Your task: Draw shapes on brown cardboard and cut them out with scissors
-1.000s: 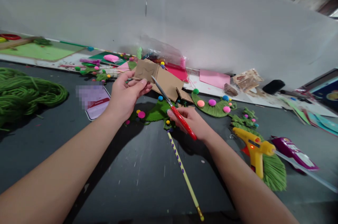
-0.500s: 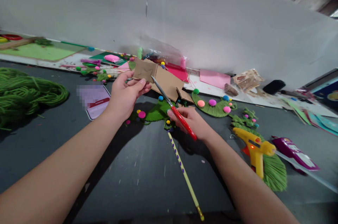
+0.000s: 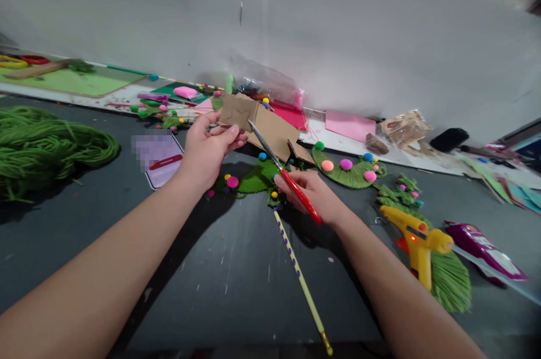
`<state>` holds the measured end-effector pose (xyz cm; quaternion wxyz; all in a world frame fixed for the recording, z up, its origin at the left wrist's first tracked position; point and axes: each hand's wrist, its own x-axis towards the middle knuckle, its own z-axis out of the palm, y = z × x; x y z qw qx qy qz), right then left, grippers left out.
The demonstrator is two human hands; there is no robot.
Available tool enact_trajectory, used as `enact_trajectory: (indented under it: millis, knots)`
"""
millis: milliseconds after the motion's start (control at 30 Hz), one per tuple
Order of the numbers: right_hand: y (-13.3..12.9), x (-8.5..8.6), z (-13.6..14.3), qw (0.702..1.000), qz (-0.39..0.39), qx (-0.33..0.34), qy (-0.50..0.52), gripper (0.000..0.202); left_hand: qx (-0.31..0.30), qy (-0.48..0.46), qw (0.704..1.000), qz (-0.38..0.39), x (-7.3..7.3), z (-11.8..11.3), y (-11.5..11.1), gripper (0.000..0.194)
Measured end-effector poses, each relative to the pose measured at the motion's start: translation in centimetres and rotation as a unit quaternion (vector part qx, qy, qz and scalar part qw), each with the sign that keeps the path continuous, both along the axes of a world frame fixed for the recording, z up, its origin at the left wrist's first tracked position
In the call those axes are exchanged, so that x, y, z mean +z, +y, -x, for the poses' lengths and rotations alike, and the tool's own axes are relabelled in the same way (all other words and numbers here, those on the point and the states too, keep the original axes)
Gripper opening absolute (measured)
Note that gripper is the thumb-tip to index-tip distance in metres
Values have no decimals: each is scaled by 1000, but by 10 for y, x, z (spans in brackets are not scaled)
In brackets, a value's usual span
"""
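My left hand (image 3: 211, 147) pinches a small piece of brown cardboard (image 3: 237, 112) with a star outline drawn on it. My right hand (image 3: 308, 193) is wrapped round a pair of scissors with red handles (image 3: 301, 194). Their blades point up and left, and the tips meet the cardboard's right edge; whether they bite into it I cannot tell. Behind the blades lies a larger cardboard piece (image 3: 276, 133). Below, partly covered by my right hand, are a green leaf shape (image 3: 257, 177) with pom-poms and a pale stick with purple dots (image 3: 299, 274).
Green yarn (image 3: 51, 150) is heaped at the left, beside a phone (image 3: 163, 162). On the right lie a yellow glue gun (image 3: 416, 240) with a lit red light, a purple packet (image 3: 484, 249) and a pom-pom-trimmed green piece (image 3: 350, 170). A grey wall (image 3: 169, 15) rises behind.
The view has turned slightly left, so everything appears a little further right. Both hands keep their grip, and the scissors stay at the cardboard's edge.
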<state>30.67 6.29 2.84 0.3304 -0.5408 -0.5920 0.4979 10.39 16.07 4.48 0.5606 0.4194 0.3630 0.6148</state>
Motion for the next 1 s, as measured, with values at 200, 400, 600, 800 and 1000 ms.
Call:
enact_trajectory:
  millis: [200, 400, 600, 800, 1000]
  knots:
    - [-1, -1, -1, 1000, 8, -1, 2, 47, 1, -3, 1000, -1, 0, 0, 0, 27]
    - [0, 0, 0, 1000, 9, -3, -7, 48, 1, -3, 1000, -4, 0, -1, 0, 29]
    - [-1, 2, 0, 1000, 6, 1, -13, 50, -2, -1, 1000, -14, -1, 0, 1, 28]
    - [-1, 1, 0, 1000, -12, -3, -29, 52, -7, -3, 1000, -21, -1, 0, 1, 29]
    - [0, 0, -1, 992, -71, -8, -100, 51, -16, -9, 999, -36, -1, 0, 1, 32]
